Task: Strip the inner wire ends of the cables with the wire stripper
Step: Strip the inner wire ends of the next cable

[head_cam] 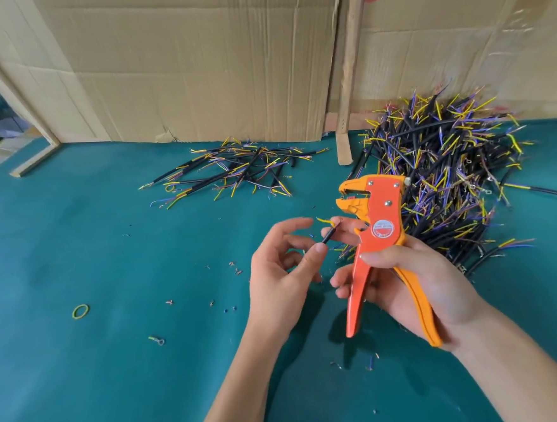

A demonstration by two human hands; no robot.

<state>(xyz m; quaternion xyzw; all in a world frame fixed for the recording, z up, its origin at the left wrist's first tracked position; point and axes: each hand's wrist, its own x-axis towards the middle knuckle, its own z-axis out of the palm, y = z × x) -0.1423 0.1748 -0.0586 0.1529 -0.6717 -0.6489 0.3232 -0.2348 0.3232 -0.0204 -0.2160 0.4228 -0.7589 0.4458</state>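
1. The right hand (404,284) grasps the stripper (379,236) by its handles, fingers wrapped round them and head up; the handles stand spread and the tool's jaws look parted, with nothing between them.
2. The left hand (284,266) pinches a short black cable (426,228) between thumb and a finger, the other fingers loose and spread. The cable's yellow inner wire curls out at its far end, just below the stripper's head, at about 7 o'clock from it, near but not in the jaws.
3. Whether this cable's inner ends are already bared is too small to tell.
4. A small pile (235,171) of cables lies at 11 o'clock from the hands, spread loosely on the green mat (92,256). A far bigger heap (448,166) lies at 1 o'clock, just behind the stripper.
5. My judgement: the small pile is probably the finished lot and the heap the stock waiting, though either could be the other; bare copper shows at some tips in both.
6. Bits of insulation (235,270) are scattered on the mat round the hands, so some stripping is done. If the heap is the stock, most of the work is left.
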